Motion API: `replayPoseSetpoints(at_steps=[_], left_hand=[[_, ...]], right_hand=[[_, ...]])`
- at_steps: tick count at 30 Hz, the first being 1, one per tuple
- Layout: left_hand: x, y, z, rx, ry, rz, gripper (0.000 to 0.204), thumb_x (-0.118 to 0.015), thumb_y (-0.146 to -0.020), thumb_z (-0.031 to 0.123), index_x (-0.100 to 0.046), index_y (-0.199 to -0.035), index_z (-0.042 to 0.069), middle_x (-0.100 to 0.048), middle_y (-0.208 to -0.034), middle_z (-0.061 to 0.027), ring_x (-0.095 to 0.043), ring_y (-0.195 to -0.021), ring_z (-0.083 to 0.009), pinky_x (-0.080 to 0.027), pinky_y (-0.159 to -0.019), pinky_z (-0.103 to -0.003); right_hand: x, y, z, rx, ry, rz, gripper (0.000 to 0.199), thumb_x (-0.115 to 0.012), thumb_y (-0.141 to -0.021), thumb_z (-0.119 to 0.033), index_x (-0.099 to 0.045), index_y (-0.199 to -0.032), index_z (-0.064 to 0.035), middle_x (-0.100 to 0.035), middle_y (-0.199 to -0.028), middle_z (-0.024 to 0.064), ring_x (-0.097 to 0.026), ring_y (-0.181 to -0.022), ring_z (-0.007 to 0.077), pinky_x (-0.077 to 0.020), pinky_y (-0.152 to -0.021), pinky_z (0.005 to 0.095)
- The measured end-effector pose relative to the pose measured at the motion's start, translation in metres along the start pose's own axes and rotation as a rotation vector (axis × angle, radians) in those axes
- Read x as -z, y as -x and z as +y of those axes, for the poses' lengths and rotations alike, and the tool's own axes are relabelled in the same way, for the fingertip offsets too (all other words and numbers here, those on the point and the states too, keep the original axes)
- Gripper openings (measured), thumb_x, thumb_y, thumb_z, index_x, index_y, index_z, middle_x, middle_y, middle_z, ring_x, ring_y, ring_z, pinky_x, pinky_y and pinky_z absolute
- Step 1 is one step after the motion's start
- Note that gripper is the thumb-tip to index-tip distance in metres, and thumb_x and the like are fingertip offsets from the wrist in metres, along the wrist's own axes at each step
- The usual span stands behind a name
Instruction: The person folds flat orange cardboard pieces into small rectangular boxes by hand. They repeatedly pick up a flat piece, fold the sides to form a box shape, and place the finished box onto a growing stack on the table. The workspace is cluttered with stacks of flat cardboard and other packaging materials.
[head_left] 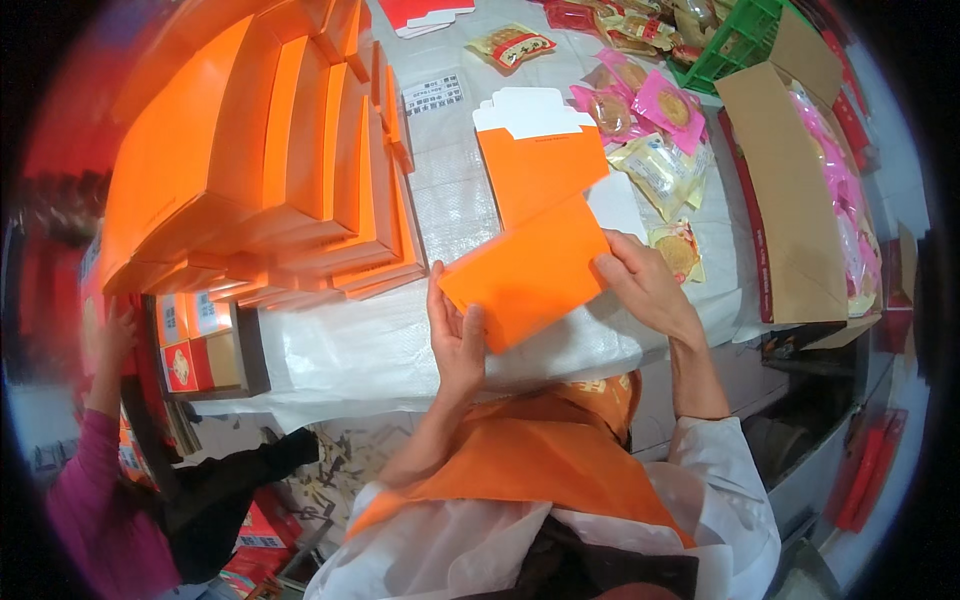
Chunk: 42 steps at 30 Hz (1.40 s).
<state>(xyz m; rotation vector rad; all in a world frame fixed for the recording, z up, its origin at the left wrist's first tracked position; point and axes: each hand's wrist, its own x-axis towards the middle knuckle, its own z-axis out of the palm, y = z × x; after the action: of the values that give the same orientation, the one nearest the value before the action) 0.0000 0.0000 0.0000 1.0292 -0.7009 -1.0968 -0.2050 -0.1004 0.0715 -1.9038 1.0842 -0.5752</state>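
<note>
An orange carton (pixel 530 275), seemingly folded flat, is held at a slant above the near part of the table. My left hand (pixel 460 340) grips its left end, thumb on top. At the right end, my right hand (pixel 650 285) has its thumb and fingers closed on the edge. Just beyond lies another flat orange carton (pixel 540 165) with white flaps spread at its far end. White flaps also show under the held carton's right corner. A tall stack of orange boxes (pixel 230 150) stands to the left.
Pink-wrapped round pastries (pixel 615 112) and yellowish packets (pixel 655 170) lie right of the flat carton. An open cardboard box (pixel 790 220) holds more pink packets. A green crate (pixel 735 45) stands at the far right. Another person's hand (pixel 115 335) is at left, near the stack.
</note>
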Motion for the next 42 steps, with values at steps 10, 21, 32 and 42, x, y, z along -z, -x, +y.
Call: replayPoseSetpoints(at_steps=[10, 21, 32, 42], left_hand=[[-0.003, 0.04, -0.016, 0.132, 0.117, 0.038, 0.06, -0.055, -0.085, 0.01, -0.018, -0.132, 0.003, -0.041, -0.121, -0.0099, -0.044, -0.104, -0.0171, -0.036, -0.092, -0.03], [0.024, 0.052, 0.034, -0.061, -0.563, -0.418, 0.064, -0.059, -0.082, 0.012, -0.023, -0.134, 0.001, -0.042, -0.124, -0.0132, -0.043, -0.113, -0.0229, -0.033, -0.097, -0.035], [0.011, 0.036, 0.0, -0.076, -0.251, -0.214, 0.016, -0.056, -0.079, -0.002, -0.052, -0.094, 0.001, -0.05, -0.105, -0.0096, -0.051, -0.092, -0.0168, -0.042, -0.079, -0.026], [0.011, 0.035, 0.008, -0.029, -0.489, -0.242, 0.03, -0.061, -0.074, -0.002, -0.045, -0.099, 0.0, -0.047, -0.103, -0.0079, -0.047, -0.094, -0.0157, -0.04, -0.083, -0.027]], right_hand=[[-0.033, 0.023, 0.006, 0.066, -0.297, 0.343, 0.032, -0.049, -0.083, -0.002, -0.048, -0.114, 0.0014, -0.062, -0.098, 0.0091, -0.057, -0.093, 0.0152, -0.0436, -0.082, 0.0274], [-0.088, 0.05, -0.003, 0.029, -0.555, -0.052, 0.02, -0.049, -0.08, 0.004, -0.051, -0.099, 0.0037, -0.061, -0.097, 0.0141, -0.059, -0.086, 0.0162, -0.0472, -0.078, 0.0277], [-0.111, 0.066, 0.03, 0.269, -0.233, 0.4, 0.005, -0.05, -0.076, 0.005, -0.048, -0.075, 0.0001, -0.04, -0.125, 0.0232, -0.046, -0.11, 0.0302, -0.0422, -0.085, 0.0357], [-0.121, 0.068, 0.026, 0.068, -0.799, 0.291, 0.031, -0.049, -0.079, 0.006, -0.036, -0.106, -0.001, -0.048, -0.105, 0.012, -0.048, -0.099, 0.0156, -0.0441, -0.076, 0.0234]])
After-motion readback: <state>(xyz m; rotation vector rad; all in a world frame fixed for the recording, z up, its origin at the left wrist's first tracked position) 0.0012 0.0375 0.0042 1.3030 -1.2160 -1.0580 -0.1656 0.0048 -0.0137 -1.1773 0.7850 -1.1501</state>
